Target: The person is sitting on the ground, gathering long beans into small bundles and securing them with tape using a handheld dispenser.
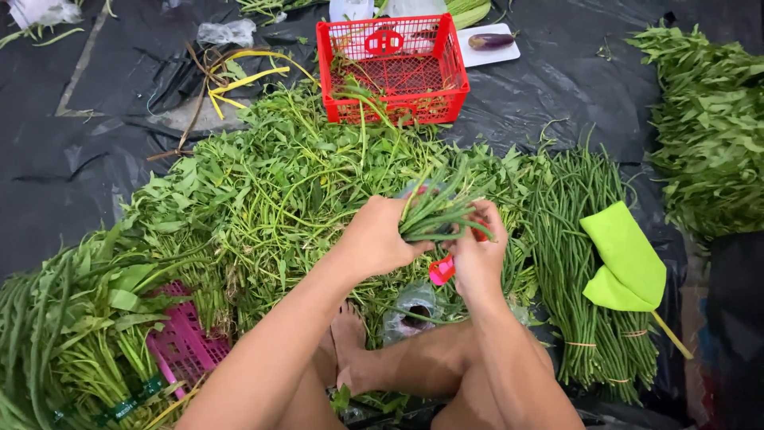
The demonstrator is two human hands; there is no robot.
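The left hand [380, 237] is gripping a small bunch of green stems [436, 213] above the big heap of leafy greens [270, 191], while the right hand [476, 253] is closing around the same stems and a red tape dispenser [442, 271] (only partly showing beneath the palm). Bundles of long beans [585, 263] are lying just right of the hands with a green folded fan [625, 259] resting on them, and a red basket [390, 72] is sitting beyond the heap on black plastic sheeting [72, 175].
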